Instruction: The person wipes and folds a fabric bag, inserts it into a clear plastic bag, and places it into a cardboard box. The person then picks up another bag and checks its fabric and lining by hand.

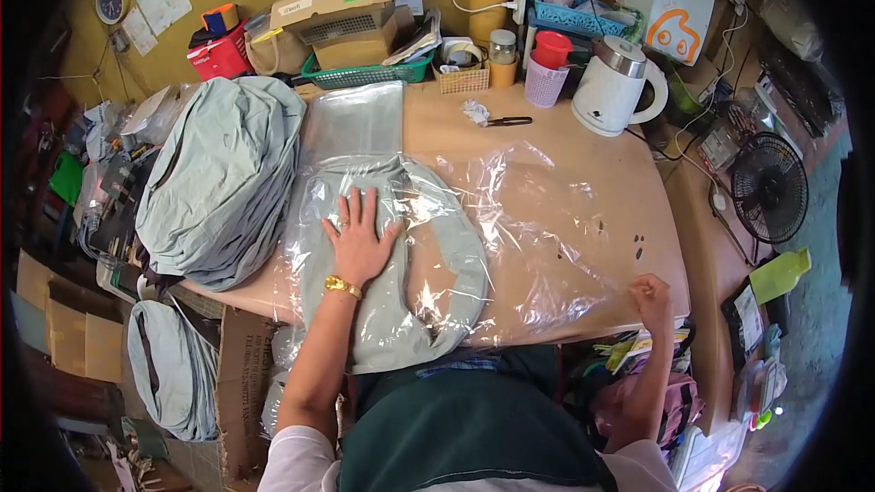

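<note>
My left hand lies flat with fingers spread on a clear plastic bag spread over a grey-green curved fabric piece. The plastic is crinkled and shiny and reaches well to the right of the fabric. Over the table's right front edge, my right hand is curled with its fingers closed; whether anything is between them is too small to tell. A tall pile of folded grey-green fabric stands left of the bag. Behind the bag is a flat stack of clear plastic sleeves.
The brown table carries a small black cutter, a white kettle, pink and red cups and a green basket holding boxes. A black fan stands at the right. More fabric sits low left beside cardboard.
</note>
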Tool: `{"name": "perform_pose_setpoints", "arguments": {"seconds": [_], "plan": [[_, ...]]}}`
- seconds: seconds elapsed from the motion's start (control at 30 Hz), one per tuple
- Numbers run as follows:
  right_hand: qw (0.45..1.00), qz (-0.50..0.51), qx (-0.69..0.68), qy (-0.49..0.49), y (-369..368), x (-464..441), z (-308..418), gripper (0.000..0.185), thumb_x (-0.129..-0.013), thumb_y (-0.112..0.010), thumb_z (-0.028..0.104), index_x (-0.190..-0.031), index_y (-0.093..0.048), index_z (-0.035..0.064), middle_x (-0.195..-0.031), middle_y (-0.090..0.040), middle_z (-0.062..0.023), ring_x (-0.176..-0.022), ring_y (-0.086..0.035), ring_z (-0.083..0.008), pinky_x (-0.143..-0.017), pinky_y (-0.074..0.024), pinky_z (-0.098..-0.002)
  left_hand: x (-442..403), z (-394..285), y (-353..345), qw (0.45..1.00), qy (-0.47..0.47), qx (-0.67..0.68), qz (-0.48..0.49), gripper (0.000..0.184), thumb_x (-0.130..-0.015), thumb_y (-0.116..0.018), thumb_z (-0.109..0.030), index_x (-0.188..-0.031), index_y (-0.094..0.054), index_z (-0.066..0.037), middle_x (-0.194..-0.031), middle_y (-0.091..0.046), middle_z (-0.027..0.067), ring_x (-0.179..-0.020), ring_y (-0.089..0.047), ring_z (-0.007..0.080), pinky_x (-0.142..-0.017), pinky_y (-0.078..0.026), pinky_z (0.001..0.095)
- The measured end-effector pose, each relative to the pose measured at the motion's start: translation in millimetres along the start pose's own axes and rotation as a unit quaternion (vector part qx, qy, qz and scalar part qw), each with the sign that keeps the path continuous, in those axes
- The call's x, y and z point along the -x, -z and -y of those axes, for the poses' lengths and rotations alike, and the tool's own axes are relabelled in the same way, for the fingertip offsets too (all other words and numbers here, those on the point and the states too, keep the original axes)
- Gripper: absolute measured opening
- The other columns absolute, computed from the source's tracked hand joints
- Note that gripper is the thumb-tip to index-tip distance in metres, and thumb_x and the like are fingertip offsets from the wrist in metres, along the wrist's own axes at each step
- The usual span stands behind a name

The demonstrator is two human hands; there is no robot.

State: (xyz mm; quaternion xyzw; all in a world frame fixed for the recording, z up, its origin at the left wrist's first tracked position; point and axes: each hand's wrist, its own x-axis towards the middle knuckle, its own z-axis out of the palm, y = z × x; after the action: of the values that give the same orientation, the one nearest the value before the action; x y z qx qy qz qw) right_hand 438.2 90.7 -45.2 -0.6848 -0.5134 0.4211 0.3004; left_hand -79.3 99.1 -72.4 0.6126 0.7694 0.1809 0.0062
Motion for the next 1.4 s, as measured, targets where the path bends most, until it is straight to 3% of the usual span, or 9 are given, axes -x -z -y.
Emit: {"name": "perform_pose_setpoints", "arguments": {"seconds": [0.07,0.2,0.33,0.43,0.63,0.87,0.93,1.03,1.4], "plan": [[0.93,-0.215,0.128,0.27,0,0,0,0.012,-0.084,-0.064,0.002,-0.096,-0.065,0.0019,-0.085,-0.064,-0.0111,-0.076,-0.063,-0.0195,-0.067,-0.0497,-0.0305,-2,-15,19,0.997,-0.019,0.05,-0.058,0.082,-0.089,-0.05,-0.058,-0.151,-0.026,-0.011,-0.157,-0.019,0.0197,-0.146,-0.013,0.0407,-0.111,-0.003,0.0671],[0.913,-0.046,0.171,0.367,-43,-2,105,0.02,-0.083,-0.064,0.004,-0.102,-0.064,-0.0016,-0.097,-0.064,-0.017,-0.092,-0.063,-0.0324,-0.082,-0.0496,-0.0373,2,-97,63,0.963,-0.214,0.161,-0.004,0.092,-0.082,-0.062,-0.058,-0.15,-0.028,-0.007,-0.156,-0.019,0.0252,-0.146,-0.012,0.0421,-0.111,-0.003,0.0651],[0.897,0.384,0.086,0.202,-128,-50,124,0.02,-0.091,-0.053,0.01,-0.105,-0.062,-0.0017,-0.101,-0.067,-0.0163,-0.088,-0.068,-0.0259,-0.076,-0.0541,-0.0343,-15,-169,35,0.956,-0.262,0.108,0.081,0.077,-0.081,-0.068,-0.048,-0.14,-0.042,-0.005,-0.146,-0.037,0.0255,-0.14,-0.026,0.0416,-0.111,-0.006,0.0668],[0.887,0.453,-0.088,0.003,-143,-53,138,0.023,-0.096,-0.052,0.01,-0.116,-0.056,-0.0023,-0.101,-0.066,-0.0134,-0.084,-0.067,-0.0215,-0.069,-0.0572,-0.0346,-42,-178,27,0.933,-0.191,0.168,0.255,0.039,-0.082,-0.071,-0.032,-0.111,-0.063,-0.008,-0.109,-0.067,0.0191,-0.108,-0.062,0.0357,-0.107,-0.029,0.0599],[0.807,0.575,-0.13,-0.033,-130,-78,118,0.029,-0.095,-0.049,0.007,-0.122,-0.052,0.0013,-0.101,-0.065,-0.0158,-0.077,-0.069,-0.0202,-0.067,-0.059,-0.034,-42,-187,33,0.905,-0.259,0.313,0.132,0.012,-0.082,-0.065,-0.015,-0.089,-0.067,-0.006,-0.081,-0.069,0.0125,-0.079,-0.068,0.0308,-0.072,-0.051,0.0391],[0.853,0.487,0.01,0.186,-238,-33,207,0.022,-0.087,-0.066,0.016,-0.102,-0.059,0.0004,-0.109,-0.06,-0.009,-0.094,-0.063,-0.0193,-0.078,-0.0518,-0.0362,-3,-307,78,0.825,-0.426,0.357,0.099,0.01,-0.08,-0.062,-0.011,-0.085,-0.068,-0.005,-0.083,-0.068,0.0174,-0.083,-0.066,0.0356,-0.075,-0.051,0.0447],[0.739,0.308,0.252,0.544,-278,-36,213,0.023,-0.084,-0.066,0.013,-0.102,-0.059,0.0021,-0.118,-0.056,-0.0153,-0.109,-0.056,-0.0278,-0.092,-0.046,-0.0441,22,-326,85,0.829,-0.43,0.338,0.117,0.019,-0.08,-0.061,-0.012,-0.098,-0.065,-0.008,-0.09,-0.066,0.0173,-0.089,-0.063,0.0372,-0.077,-0.05,0.0478],[0.7,0.219,0.354,0.581,-326,-55,203,0.024,-0.087,-0.061,0.016,-0.106,-0.058,0.0026,-0.129,-0.05,-0.0206,-0.125,-0.045,-0.0345,-0.103,-0.0375,-0.0499,56,-303,104,0.783,-0.502,0.364,-0.054,0.038,-0.079,-0.062,-0.013,-0.116,-0.055,-0.008,-0.096,-0.063,0.016,-0.098,-0.06,0.0372,-0.079,-0.046,0.053],[0.711,0.176,0.392,0.557,-370,-78,205,0.07,-0.087,-0.052,0.048,-0.131,-0.046,-0.0068,-0.154,-0.015,-0.0306,-0.146,-0.007,-0.0423,-0.118,-0.0047,-0.0539,39,13,17,0.998,-0.006,-0.044,-0.052,0.05,-0.096,-0.05,-0.034,-0.137,-0.045,-0.005,-0.147,-0.035,0.0235,-0.138,-0.03,0.0442,-0.105,-0.026,0.0637]]}}
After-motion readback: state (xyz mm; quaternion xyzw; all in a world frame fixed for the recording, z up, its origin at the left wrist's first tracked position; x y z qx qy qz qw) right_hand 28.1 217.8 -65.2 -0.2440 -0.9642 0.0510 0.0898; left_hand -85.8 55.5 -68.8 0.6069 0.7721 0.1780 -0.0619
